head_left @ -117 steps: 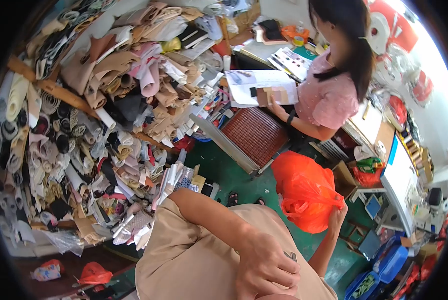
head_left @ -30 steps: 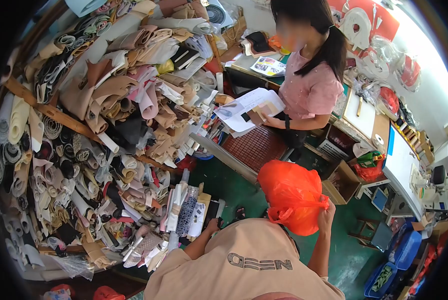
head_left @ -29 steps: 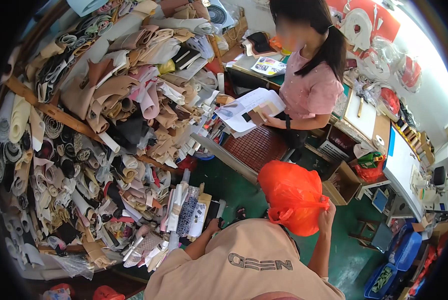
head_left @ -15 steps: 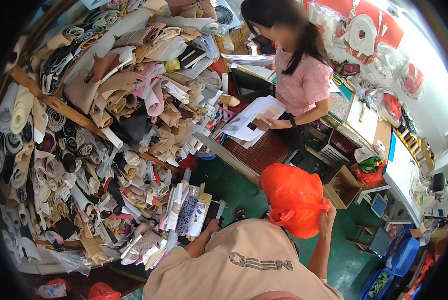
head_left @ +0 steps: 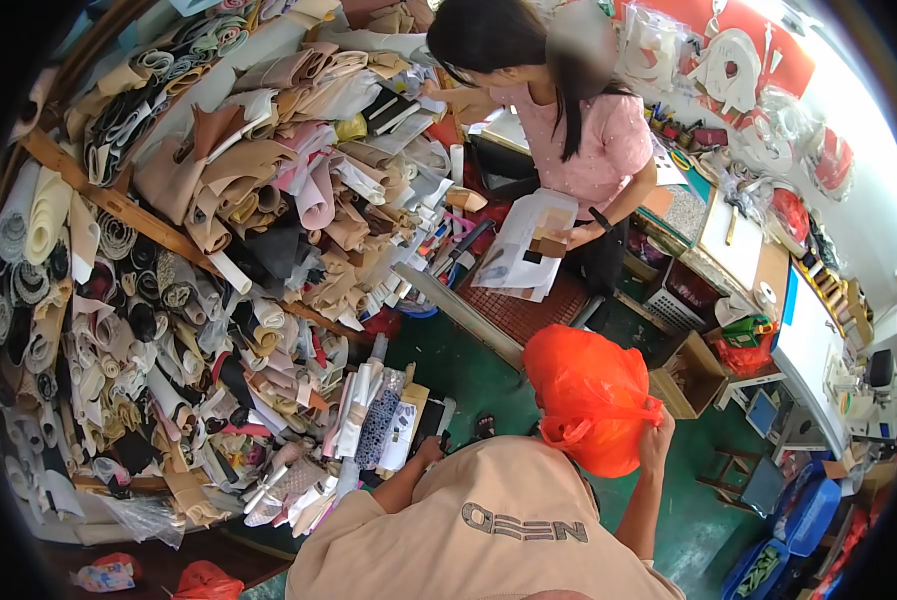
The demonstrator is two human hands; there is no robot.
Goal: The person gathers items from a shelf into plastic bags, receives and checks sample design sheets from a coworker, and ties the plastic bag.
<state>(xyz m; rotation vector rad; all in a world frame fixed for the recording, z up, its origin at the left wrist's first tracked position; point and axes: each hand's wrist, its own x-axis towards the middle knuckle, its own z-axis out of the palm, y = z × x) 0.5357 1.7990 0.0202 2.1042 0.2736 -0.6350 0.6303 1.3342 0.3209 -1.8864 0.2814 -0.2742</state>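
Note:
My right hand (head_left: 656, 432) grips the gathered top of a bulging red plastic bag (head_left: 590, 400), which hangs over the green floor at the right of my body. At the lower centre, my left hand (head_left: 429, 450) is closed beside the bundle of rolls and sheets (head_left: 375, 418); what its fingers hold is too small to make out. My beige shirt (head_left: 478, 520) fills the bottom of the view.
A co-worker (head_left: 588, 130) stands ahead, one hand on papers with swatches (head_left: 528, 245), the other arm stretched toward the material pile (head_left: 228, 180). A brown seat (head_left: 518, 313), an open carton (head_left: 690, 375), a stool (head_left: 743, 482) and blue bins (head_left: 808, 512) stand around.
The co-worker has leaned left and stretched one arm toward the pile, and the papers have tilted more upright. Earlier my left hand came down from my chest to the bundle. My right hand keeps the bag.

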